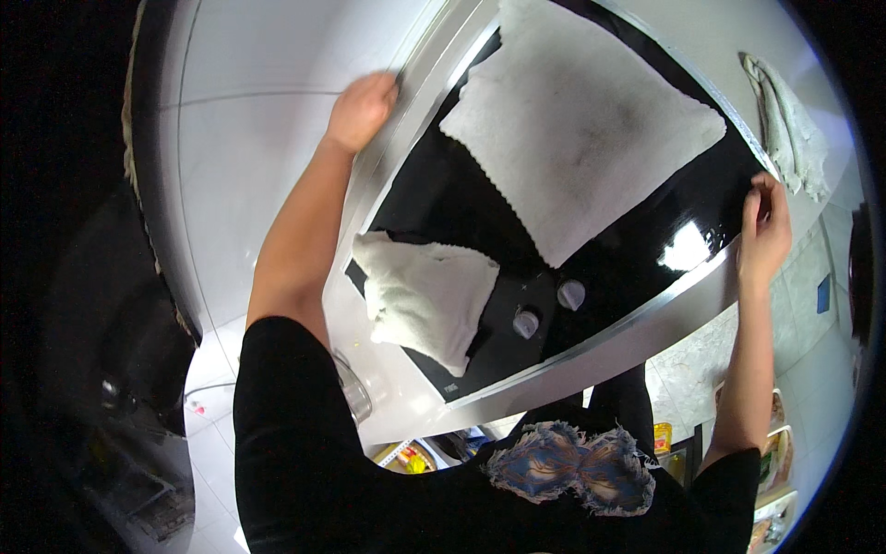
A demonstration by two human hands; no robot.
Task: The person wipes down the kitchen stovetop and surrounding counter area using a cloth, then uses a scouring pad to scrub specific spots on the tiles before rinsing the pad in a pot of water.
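A black glass cooktop (429, 187) with two silver control knobs (572, 295) lies before me, set in a pale counter. Over much of its glass a large grey-white cloth (567, 118) is spread flat, with dark smudges on it. A smaller folded white cloth (426, 294) rests near the knobs. My left hand (363, 111) is curled and slightly blurred at the strip between the white tiled wall and the cooktop; its fingertips are hidden. My right hand (765, 225) hovers at the cooktop's right corner, fingers bent, with a gap between thumb and fingers and nothing visible in it.
Another crumpled cloth (785, 124) lies on the counter at the far right. White tiles (263, 138) rise along the left. Below the counter, packaged goods (412, 460) stand near my body, and storage bins (775, 464) hold more at the lower right.
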